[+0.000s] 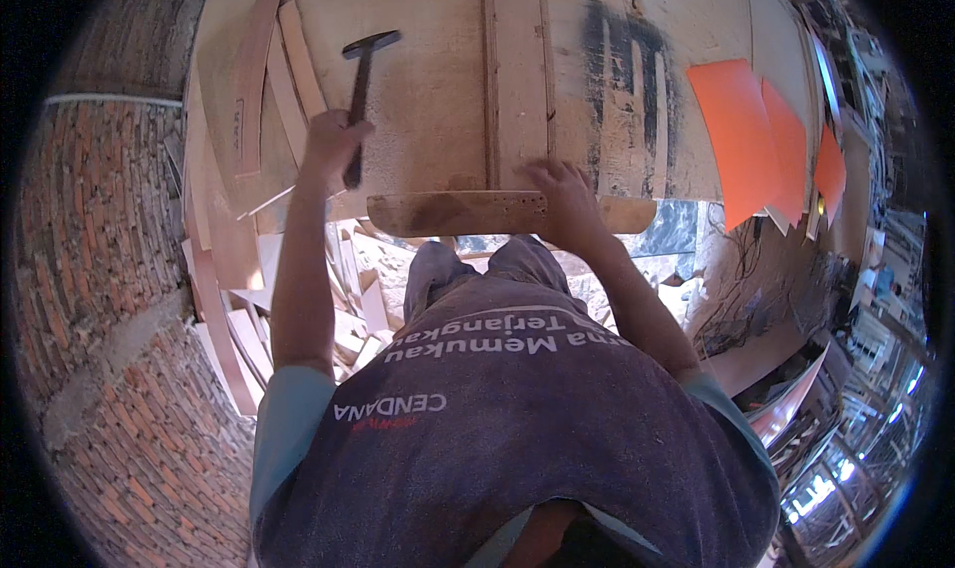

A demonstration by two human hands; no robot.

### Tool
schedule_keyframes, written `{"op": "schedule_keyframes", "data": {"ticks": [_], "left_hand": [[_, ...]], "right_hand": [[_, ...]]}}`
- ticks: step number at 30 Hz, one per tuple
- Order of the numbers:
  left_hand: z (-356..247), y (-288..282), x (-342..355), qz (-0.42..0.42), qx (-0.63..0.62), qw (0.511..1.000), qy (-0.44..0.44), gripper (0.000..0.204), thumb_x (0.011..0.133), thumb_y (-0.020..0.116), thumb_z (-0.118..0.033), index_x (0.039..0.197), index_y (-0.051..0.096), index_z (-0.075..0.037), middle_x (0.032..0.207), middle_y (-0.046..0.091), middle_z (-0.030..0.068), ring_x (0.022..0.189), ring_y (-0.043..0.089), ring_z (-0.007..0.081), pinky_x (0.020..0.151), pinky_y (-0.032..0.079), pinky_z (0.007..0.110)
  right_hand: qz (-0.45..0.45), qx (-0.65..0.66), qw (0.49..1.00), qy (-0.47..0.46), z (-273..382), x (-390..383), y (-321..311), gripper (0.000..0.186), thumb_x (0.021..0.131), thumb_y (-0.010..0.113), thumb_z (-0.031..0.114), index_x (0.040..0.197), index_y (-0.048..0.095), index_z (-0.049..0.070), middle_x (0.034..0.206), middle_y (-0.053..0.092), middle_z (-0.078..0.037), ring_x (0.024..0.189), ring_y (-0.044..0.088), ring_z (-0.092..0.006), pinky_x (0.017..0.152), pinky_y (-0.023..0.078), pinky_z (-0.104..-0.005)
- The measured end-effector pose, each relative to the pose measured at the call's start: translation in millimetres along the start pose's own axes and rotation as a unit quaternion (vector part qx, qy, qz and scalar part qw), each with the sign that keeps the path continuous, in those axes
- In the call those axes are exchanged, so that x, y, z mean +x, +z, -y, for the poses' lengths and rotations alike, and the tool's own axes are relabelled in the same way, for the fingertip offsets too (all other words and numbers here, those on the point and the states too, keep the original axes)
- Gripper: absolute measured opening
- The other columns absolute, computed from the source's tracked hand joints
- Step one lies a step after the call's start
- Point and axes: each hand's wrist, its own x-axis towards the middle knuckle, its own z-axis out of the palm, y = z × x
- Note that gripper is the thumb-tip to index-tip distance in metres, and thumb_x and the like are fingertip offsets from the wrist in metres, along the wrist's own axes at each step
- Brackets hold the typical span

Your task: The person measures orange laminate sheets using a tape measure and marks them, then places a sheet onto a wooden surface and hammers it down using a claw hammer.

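Observation:
My left hand (333, 145) is closed on the dark handle of a hammer (370, 43), whose head points up the workbench. My right hand (565, 198) rests on the right part of a long wooden board (448, 213) along the bench's near edge, its fingers loosely stretched out over it. Just beyond the board, a pale wooden strip (519, 81) runs lengthwise up the plywood worktop (428, 91).
Narrow wood strips (298, 71) lie at the back left, orange sheets (731, 140) at the right. Below the bench are scattered offcuts (244, 339). A brick wall (99, 230) stands left; a cluttered workshop area fills the right edge.

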Motion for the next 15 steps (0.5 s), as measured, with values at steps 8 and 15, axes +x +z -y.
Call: {"op": "schedule_keyframes", "data": {"ticks": [8,15], "left_hand": [[-119,105,-140,-0.126,-0.053,0.964,0.228,0.034,0.073,0.081,-0.027,0.078,0.060,-0.001,0.078,0.061,0.0117,0.070,0.062,0.0192,0.061,0.049,0.035],[-91,184,-198,-0.345,-0.140,0.918,-0.135,0.042,0.079,0.081,-0.036,0.070,0.060,-0.001,0.064,0.059,0.0051,0.057,0.054,0.0145,0.055,0.045,0.030]], "right_hand": [[0.041,0.650,0.756,0.063,41,54,-37,0.038,0.103,0.053,0.024,0.137,0.045,0.009,0.110,0.064,-0.008,0.098,0.063,-0.0208,0.087,0.051,-0.0365],[-0.034,0.151,0.988,0.008,-141,56,-56,0.042,0.101,0.052,0.023,0.141,0.044,0.013,0.094,0.066,-0.019,0.084,0.066,-0.0313,0.070,0.053,-0.0415]]}}
